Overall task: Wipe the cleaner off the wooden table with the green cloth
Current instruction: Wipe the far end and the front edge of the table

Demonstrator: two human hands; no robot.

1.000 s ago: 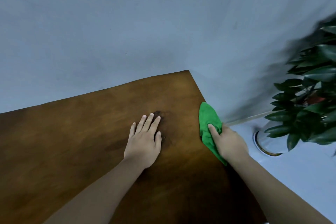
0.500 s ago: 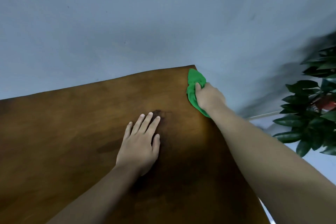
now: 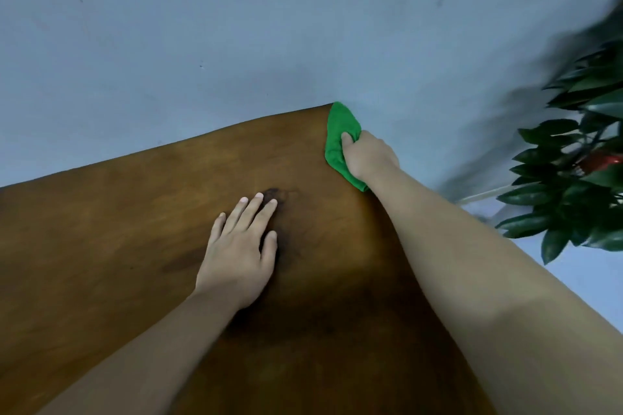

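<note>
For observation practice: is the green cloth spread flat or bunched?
Bunched: the right hand grips the green cloth wadded at the table corner.

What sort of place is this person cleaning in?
Likely a room in a home or office; little shows. A wooden table stands by a plain bluish wall, a leafy plant beside it, and the right hand wipes with a cloth.

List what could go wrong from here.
The green cloth sits at the far right corner of the wooden table, at its very edge; the right hand gripping it may slip off.
The left hand lies flat on the top; wood beneath it may go unwiped.
The plant stands close on the right; a wide sweep could brush it.
</note>
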